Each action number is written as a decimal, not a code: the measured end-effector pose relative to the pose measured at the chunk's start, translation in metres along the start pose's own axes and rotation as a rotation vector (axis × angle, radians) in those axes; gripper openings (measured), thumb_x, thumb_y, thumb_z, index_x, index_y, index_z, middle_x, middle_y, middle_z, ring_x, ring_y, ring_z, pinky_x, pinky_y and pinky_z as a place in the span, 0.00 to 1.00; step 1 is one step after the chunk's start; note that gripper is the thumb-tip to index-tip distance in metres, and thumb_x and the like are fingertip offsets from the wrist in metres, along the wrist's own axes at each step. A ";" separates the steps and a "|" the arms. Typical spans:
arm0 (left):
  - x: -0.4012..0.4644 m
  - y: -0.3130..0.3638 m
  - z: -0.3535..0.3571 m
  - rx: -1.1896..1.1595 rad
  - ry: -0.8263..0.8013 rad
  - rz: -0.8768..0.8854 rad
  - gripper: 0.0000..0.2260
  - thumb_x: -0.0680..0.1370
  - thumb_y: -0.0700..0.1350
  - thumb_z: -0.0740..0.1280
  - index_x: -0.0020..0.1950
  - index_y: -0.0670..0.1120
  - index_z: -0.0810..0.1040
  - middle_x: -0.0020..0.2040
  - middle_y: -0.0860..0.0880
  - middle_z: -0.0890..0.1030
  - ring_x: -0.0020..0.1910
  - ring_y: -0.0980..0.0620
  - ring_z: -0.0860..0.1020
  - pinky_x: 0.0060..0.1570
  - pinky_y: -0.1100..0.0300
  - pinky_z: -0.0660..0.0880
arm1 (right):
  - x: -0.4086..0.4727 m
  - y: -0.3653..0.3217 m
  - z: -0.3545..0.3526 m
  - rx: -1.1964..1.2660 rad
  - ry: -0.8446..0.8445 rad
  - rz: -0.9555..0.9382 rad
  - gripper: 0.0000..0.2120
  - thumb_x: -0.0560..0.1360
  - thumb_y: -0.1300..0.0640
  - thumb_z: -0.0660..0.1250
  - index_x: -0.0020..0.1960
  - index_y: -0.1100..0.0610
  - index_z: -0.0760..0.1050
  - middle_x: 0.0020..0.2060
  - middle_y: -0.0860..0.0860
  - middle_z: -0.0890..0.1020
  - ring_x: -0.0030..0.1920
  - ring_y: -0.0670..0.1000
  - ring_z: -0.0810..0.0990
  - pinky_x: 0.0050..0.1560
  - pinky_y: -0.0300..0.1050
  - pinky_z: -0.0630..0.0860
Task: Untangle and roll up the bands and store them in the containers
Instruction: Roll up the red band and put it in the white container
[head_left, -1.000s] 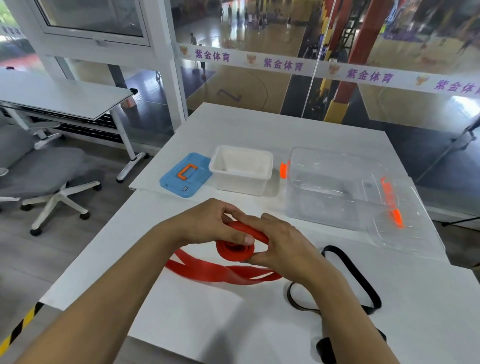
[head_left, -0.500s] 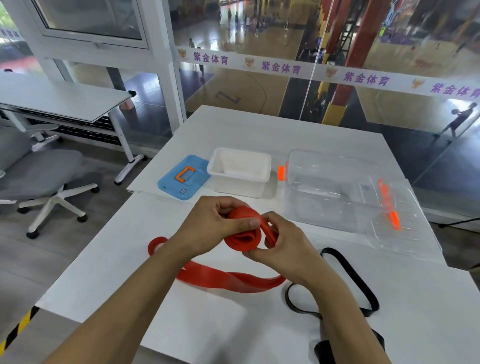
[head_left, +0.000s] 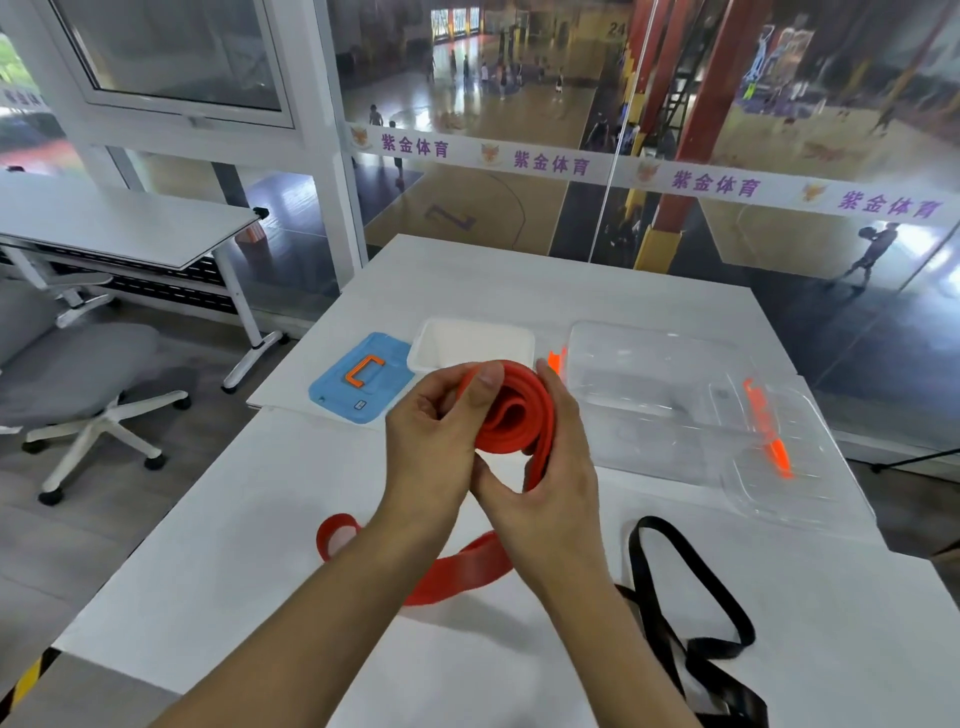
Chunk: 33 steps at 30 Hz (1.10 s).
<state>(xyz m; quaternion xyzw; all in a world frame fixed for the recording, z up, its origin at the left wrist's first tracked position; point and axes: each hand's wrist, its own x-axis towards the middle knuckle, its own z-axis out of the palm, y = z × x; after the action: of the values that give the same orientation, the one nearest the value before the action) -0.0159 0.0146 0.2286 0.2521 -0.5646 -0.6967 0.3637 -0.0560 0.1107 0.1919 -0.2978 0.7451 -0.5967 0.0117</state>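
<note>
1. Red band was partly rolled: a coil of several turns sat raised above the table between both hands, while its loose tail trailed down and lay on the white table, ending in a loop at the left.
2. Left hand gripped the coil, thumb pressed on its outer turn; right hand cupped and held the coil's other side, fingers curled round it.
3. Black band lay flat and unrolled at the right, near the table's front edge; it appeared untouched.
4. Nothing was stored yet, by my reading: the white tub and the clear container both looked empty, their blue lid and clear lid off beside them.
5. Remaining: finish the red roll, roll the black one, put both away.
6. Left of the table stood a grey office chair and a second white desk; beyond the glass wall a basketball court showed.
</note>
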 end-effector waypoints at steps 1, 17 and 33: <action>-0.002 -0.001 0.003 -0.012 -0.015 -0.036 0.21 0.68 0.60 0.71 0.53 0.47 0.83 0.43 0.53 0.88 0.44 0.57 0.86 0.44 0.67 0.80 | 0.001 -0.001 0.002 0.002 0.039 0.000 0.44 0.70 0.52 0.79 0.79 0.39 0.61 0.68 0.32 0.72 0.67 0.33 0.73 0.63 0.31 0.73; 0.032 0.011 -0.049 0.487 -0.775 -0.258 0.14 0.76 0.48 0.74 0.60 0.47 0.83 0.54 0.47 0.87 0.56 0.50 0.85 0.56 0.59 0.80 | 0.038 -0.004 -0.054 -0.533 -0.651 -0.098 0.43 0.72 0.47 0.79 0.78 0.30 0.59 0.49 0.42 0.73 0.49 0.44 0.74 0.53 0.38 0.74; 0.006 0.010 -0.023 0.231 -0.338 0.062 0.16 0.64 0.54 0.76 0.50 0.52 0.85 0.45 0.52 0.88 0.46 0.56 0.86 0.44 0.65 0.80 | 0.026 -0.019 -0.058 -0.224 -0.424 0.005 0.29 0.71 0.52 0.78 0.65 0.35 0.70 0.42 0.38 0.81 0.37 0.42 0.77 0.42 0.35 0.73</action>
<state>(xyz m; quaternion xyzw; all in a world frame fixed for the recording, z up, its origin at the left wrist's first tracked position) 0.0002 -0.0045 0.2335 0.1541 -0.7013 -0.6480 0.2539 -0.0908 0.1482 0.2343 -0.4142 0.7883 -0.4342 0.1362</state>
